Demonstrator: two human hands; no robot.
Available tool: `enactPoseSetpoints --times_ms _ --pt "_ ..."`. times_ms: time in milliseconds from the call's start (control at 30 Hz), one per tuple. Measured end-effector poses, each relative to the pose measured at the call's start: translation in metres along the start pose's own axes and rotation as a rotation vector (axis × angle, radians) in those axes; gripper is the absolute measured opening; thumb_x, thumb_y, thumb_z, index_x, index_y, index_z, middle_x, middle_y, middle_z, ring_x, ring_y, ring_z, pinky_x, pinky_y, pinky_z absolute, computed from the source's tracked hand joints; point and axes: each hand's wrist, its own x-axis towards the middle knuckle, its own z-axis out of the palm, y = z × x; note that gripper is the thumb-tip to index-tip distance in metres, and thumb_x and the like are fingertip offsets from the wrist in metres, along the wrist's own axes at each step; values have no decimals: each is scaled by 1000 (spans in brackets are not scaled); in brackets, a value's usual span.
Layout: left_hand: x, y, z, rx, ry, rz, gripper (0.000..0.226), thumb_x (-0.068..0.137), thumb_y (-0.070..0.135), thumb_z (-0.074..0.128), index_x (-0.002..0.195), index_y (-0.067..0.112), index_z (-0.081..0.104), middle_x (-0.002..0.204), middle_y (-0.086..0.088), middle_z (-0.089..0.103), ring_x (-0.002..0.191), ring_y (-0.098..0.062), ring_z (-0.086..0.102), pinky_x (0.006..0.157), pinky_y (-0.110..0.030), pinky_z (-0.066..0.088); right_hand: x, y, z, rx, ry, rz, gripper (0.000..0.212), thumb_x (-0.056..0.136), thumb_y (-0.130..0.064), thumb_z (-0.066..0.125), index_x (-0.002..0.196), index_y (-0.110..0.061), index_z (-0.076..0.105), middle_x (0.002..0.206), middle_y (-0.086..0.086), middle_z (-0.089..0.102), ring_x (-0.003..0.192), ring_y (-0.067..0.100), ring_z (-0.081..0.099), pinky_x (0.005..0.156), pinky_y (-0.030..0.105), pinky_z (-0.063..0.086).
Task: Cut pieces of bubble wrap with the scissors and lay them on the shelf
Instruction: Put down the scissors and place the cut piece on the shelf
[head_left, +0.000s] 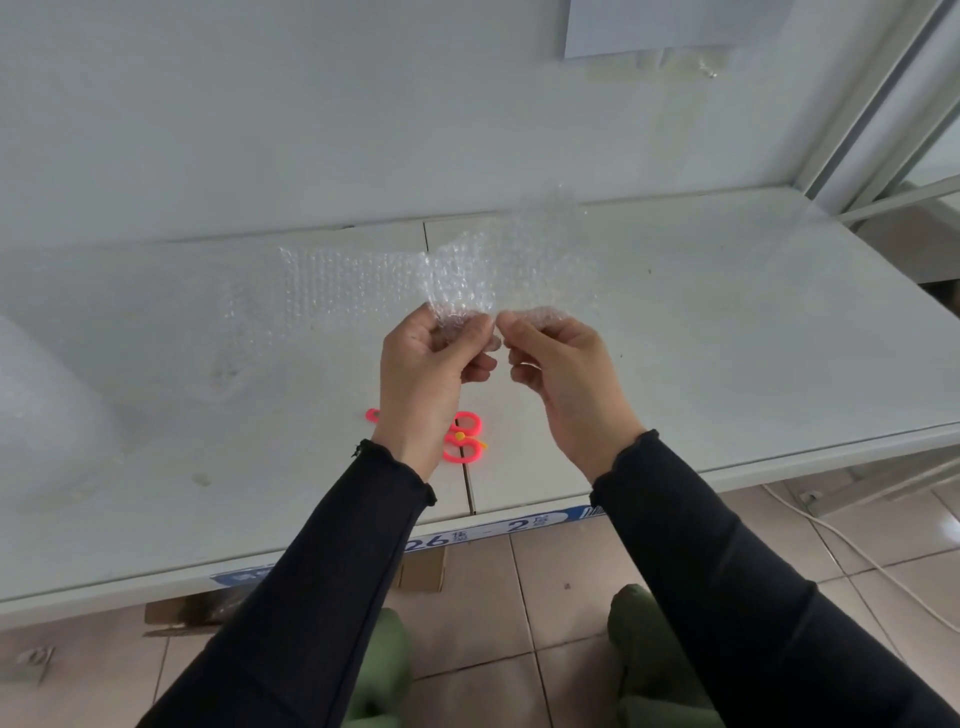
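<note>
Both my hands hold a clear piece of bubble wrap (498, 260) up above the white shelf (727, 322). My left hand (431, 364) pinches its lower edge on the left, and my right hand (561, 369) pinches it just beside, thumbs nearly touching. The piece rises up and away from my fingers. Another flat piece of bubble wrap (311, 291) lies on the shelf behind and to the left. The pink-handled scissors (465, 439) lie on the shelf below my left wrist, partly hidden by it.
A large roll of bubble wrap (47, 415) sits at the shelf's left. A white back wall stands behind, and a shelf post (883, 104) rises at the right. Below the front edge are tiled floor, cardboard and a white cable (852, 561).
</note>
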Motion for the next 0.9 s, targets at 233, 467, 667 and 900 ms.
enactPoseSetpoints --times_ms 233,467,667,900 --pt "7 -4 -4 -37 -7 -66 10 92 14 71 95 5 68 79 -10 73 62 -10 65 61 -20 54 6 -11 -20 91 166 -47 11 93 -20 70 95 -10 65 80 1 67 71 10 61 62 23 50" --pt "13 -8 11 -121 -83 -150 27 95 9 65 121 6 62 92 -10 74 81 -18 71 85 -34 60 12 -13 -51 -59 243 -194 16 94 -5 65 106 -8 55 81 9 63 69 15 61 69 27 54" --pt "27 -32 63 108 -192 -5 60 97 2 57 147 35 48 119 -1 67 71 -17 69 91 -33 59 18 -15 -111 -468 327 -286 43 95 -8 57 128 -34 60 96 1 66 69 13 59 73 28 60" --pt "35 -66 135 387 -347 28 51 98 13 55 148 21 48 142 0 56 97 -19 66 96 -18 50 29 -7 -181 -793 476 -232 34 98 -12 55 128 -23 65 116 -4 67 81 17 65 84 38 56"
